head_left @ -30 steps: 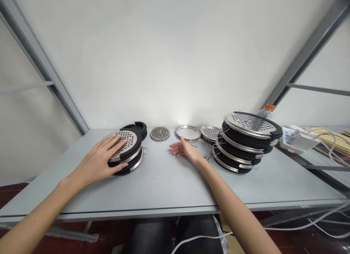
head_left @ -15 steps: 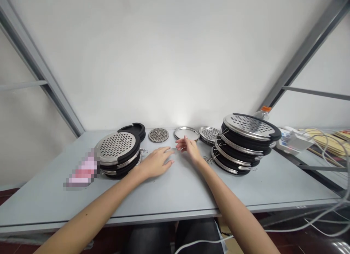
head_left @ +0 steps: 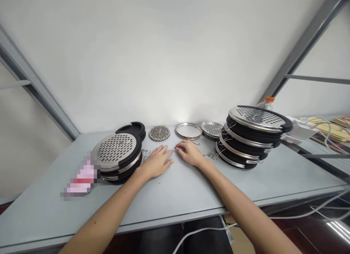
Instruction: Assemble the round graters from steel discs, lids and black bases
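My left hand (head_left: 156,163) lies flat on the grey table (head_left: 164,199), fingers stretched and holding nothing. Just right of it, my right hand (head_left: 189,152) rests with its fingers curled in; nothing shows in them. Left of my left hand, a stack of round grater-like metal discs in black holders (head_left: 116,150) has wire clips (head_left: 146,151) at its side. A taller stack of the same kind (head_left: 253,137) stands at the right. Between the stacks, behind my hands, lie a studded metal disc (head_left: 159,133), plain shiny metal rings or plates (head_left: 188,130) and perforated metal discs (head_left: 212,129).
Black round holders (head_left: 131,131) stand behind the left stack. A pixelated pink item (head_left: 83,179) lies at the left. Behind the right stack is an orange-capped bottle (head_left: 269,100), with a white power strip (head_left: 300,132) and cables to its right. Loose wire clips (head_left: 210,155) lie by that stack.
My left hand has left the left stack and come down on the table by my right hand. My right hand's fingers have curled in. The pink item has come into sight.
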A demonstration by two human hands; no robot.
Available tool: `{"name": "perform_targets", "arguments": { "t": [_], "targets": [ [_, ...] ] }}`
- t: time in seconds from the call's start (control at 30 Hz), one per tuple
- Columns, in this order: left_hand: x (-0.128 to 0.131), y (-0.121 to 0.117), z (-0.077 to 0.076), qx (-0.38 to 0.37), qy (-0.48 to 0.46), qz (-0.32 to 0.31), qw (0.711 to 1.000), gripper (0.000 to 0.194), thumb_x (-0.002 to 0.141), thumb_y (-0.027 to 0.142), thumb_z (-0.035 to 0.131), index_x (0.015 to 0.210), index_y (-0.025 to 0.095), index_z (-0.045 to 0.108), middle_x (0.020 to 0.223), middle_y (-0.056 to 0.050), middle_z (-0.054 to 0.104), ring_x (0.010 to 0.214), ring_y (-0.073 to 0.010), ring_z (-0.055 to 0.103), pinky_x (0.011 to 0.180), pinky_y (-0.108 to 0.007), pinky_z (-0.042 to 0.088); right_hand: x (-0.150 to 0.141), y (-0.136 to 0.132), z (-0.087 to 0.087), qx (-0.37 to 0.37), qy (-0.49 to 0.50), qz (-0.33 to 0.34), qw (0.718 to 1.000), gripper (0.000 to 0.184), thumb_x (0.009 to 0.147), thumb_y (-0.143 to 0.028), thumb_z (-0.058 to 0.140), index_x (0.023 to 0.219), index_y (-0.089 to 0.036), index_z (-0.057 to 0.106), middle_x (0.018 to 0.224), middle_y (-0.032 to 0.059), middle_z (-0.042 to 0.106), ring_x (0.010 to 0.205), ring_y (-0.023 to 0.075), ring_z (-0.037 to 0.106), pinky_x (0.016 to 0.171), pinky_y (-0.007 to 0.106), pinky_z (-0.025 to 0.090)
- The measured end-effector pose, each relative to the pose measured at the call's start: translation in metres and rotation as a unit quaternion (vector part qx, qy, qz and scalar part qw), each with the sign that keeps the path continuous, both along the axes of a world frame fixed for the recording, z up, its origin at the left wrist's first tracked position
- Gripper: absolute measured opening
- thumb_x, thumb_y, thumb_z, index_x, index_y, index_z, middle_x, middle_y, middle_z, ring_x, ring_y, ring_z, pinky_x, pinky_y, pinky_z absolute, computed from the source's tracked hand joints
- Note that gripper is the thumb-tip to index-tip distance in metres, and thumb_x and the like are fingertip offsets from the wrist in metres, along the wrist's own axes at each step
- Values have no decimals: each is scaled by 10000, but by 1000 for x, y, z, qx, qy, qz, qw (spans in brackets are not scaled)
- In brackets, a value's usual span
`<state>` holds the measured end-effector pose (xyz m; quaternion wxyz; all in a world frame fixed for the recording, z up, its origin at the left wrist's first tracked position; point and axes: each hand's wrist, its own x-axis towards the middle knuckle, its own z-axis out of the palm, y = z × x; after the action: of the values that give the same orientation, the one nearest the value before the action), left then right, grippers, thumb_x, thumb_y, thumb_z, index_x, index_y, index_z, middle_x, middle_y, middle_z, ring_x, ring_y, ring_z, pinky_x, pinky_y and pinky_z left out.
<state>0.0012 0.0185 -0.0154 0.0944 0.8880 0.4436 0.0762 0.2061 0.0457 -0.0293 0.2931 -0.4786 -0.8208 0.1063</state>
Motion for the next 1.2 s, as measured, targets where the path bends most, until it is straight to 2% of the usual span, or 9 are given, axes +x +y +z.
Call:
{"name": "perform_targets", "arguments": {
  "t": [0.13,0.3,0.43,0.53,0.6,0.73,0.83,1.2],
  "targets": [
    [-2,1,1,-4,6,2,1000,524,967,471,324,1419,210,358,1526,-101,271,1413,-267,211,1129,-404,197,0,0,1,20,-41,-2,999,225,899,-263,487,974,-173,679,973,88,663,914,200,584,850,317,425],
    [-1,1,2,10,19,-13,1000,457,993,366,266,1410,203,358,1513,-108,297,1408,-245,228,1128,-404,200,0,13,8,48,-129,36,990,260,902,-284,481,1023,-161,675,957,110,653,893,224,584,823,343,449],
    [0,1,0,15,15,-7,1000,457,992,358,274,1408,182,347,1513,-116,294,1413,-232,214,1134,-394,197,2,17,4,91,-88,55,990,323,911,-306,463,1136,-151,636,1161,147,614,1097,266,543,959,421,422],
    [1,1,-2,16,15,-4,1000,464,988,338,288,1407,144,335,1510,-134,295,1417,-232,203,1141,-380,184,8,13,1,62,-18,84,994,379,933,-340,428,1241,-175,576,1288,126,566,1205,238,506,1028,413,399],
    [2,0,-1,16,22,1,1000,471,986,336,300,1405,123,334,1516,-156,270,1421,-248,188,1139,-395,187,12,10,0,39,-12,85,996,423,942,-369,405,1295,-174,534,1351,129,523,1263,237,468,1063,420,371],
    [5,-2,2,33,46,45,997,526,977,389,326,1418,102,325,1516,-189,249,1419,-311,166,1128,-458,195,16,9,-3,-6,-85,93,992,560,920,-458,425,1372,-129,454,1444,176,410,1343,288,377,1100,466,318],
    [6,-2,4,53,42,75,995,526,980,390,310,1419,101,333,1500,-186,289,1409,-309,204,1120,-445,220,15,9,-5,-35,-125,95,987,636,904,-519,423,1400,-122,415,1483,176,341,1380,303,309,1120,476,282],
    [7,-2,0,36,54,59,996,474,974,389,317,1380,150,364,1488,-166,320,1392,-295,251,1108,-452,216,13,8,-5,-42,-153,85,984,682,908,-552,384,1416,-97,387,1489,193,319,1394,290,281,1133,454,262]
  ]
}}
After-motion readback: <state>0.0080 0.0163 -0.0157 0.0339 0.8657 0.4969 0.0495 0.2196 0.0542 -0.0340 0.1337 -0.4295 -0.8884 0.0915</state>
